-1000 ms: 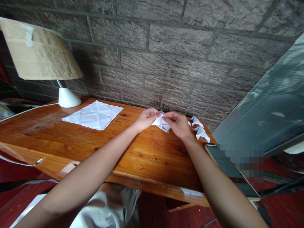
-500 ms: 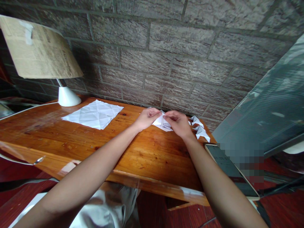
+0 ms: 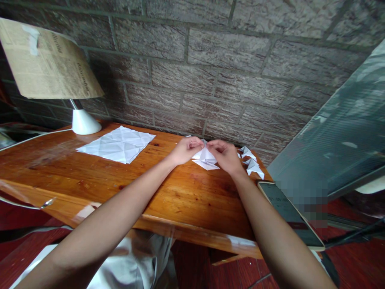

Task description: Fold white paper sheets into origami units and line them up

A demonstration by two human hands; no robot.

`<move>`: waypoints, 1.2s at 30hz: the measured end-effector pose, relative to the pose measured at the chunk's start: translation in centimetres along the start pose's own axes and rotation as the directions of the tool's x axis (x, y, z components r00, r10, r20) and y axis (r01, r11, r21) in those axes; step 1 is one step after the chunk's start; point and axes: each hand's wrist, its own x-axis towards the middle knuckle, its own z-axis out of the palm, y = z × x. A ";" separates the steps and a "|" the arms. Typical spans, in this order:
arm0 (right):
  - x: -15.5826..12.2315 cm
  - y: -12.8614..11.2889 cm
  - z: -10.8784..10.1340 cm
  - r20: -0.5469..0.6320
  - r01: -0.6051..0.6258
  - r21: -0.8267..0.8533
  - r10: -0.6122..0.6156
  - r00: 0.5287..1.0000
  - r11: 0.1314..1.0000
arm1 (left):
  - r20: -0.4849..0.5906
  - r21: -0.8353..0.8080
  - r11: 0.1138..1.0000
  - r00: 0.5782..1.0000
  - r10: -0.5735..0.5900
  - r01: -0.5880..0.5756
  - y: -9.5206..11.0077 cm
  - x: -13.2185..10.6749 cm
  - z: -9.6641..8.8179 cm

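Observation:
A partly folded white paper (image 3: 205, 159) rests on the wooden table between my two hands. My left hand (image 3: 189, 150) pinches its left upper side between thumb and fingers. On the opposite side my right hand (image 3: 223, 154) pinches the upper right part, fingertips close to those of the left. Pointed flaps of the paper spread out toward me below the fingers. Just right of my right hand lie folded white paper pieces (image 3: 254, 167). The fingers cover part of the held paper's top.
Creased white sheets (image 3: 118, 143) lie at the table's left, near a lamp (image 3: 86, 122) with a newsprint shade. A phone or tablet (image 3: 288, 212) sits at the right edge. The brick wall (image 3: 198, 80) rises directly behind the table (image 3: 180, 196).
The lower flaps of the held paper have spread lower and wider toward me. Both hands stay in nearly the same place, still pinching. The view has shifted slightly.

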 end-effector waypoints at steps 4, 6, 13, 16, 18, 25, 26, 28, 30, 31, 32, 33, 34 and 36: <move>0.1 -0.1 -0.5 0.039 0.006 0.001 -0.006 0.999 1.000 | 0.009 0.038 0.999 0.999 0.036 -0.036 0.1 0.0 0.0; 0.2 0.0 -0.7 0.075 0.013 0.005 -0.013 0.997 1.000 | 0.019 0.044 0.998 0.999 0.041 -0.042 0.1 0.0 0.0; 0.4 0.4 -1.1 0.155 0.077 -0.062 -0.067 0.986 0.995 | -0.003 0.123 0.990 0.997 0.071 -0.071 0.1 -0.3 0.0; 0.4 0.5 -1.1 0.138 0.119 -0.141 -0.100 0.985 0.983 | -0.022 0.158 0.984 0.996 0.085 -0.080 0.1 -0.4 0.1; 0.3 0.5 -1.0 0.129 0.136 -0.179 -0.114 0.985 0.974 | -0.029 0.171 0.982 0.996 0.089 -0.083 0.2 -0.4 0.1; 0.5 0.8 -1.3 0.151 0.148 -0.175 -0.122 0.981 0.973 | -0.036 0.136 0.989 0.997 0.069 -0.064 0.1 -0.4 0.1; 0.5 0.8 -1.4 0.158 0.145 -0.163 -0.119 0.980 0.976 | -0.034 0.127 0.990 0.998 0.062 -0.057 0.1 -0.4 0.1; 0.5 0.7 -1.6 0.165 0.135 -0.151 -0.109 0.980 0.979 | -0.030 0.108 0.993 0.998 0.047 -0.044 0.1 -0.4 0.2; 0.4 0.5 -1.7 0.165 0.122 -0.135 -0.099 0.981 0.983 | -0.025 0.086 0.996 0.999 0.033 -0.031 0.1 -0.4 0.2; 0.4 0.4 -1.7 0.165 0.114 -0.120 -0.094 0.982 0.986 | -0.024 0.075 0.997 0.999 0.027 -0.025 0.1 -0.4 0.2; 0.4 0.3 -1.8 0.166 0.105 -0.100 -0.087 0.982 0.989 | -0.025 0.063 0.998 1.000 0.019 -0.017 0.1 -0.5 0.2; 0.3 0.2 -1.8 0.169 0.093 -0.079 -0.079 0.982 0.993 | -0.026 0.049 0.999 1.000 0.008 -0.007 0.1 -0.5 0.2; 0.3 0.1 -1.8 0.173 0.081 -0.060 -0.069 0.983 0.995 | -0.025 0.033 0.999 1.000 -0.005 0.006 0.1 -0.4 0.2; 0.3 -0.1 -1.7 0.177 0.059 -0.035 -0.051 0.983 0.998 | -0.018 -0.002 0.999 0.999 -0.037 0.037 0.1 -0.4 0.1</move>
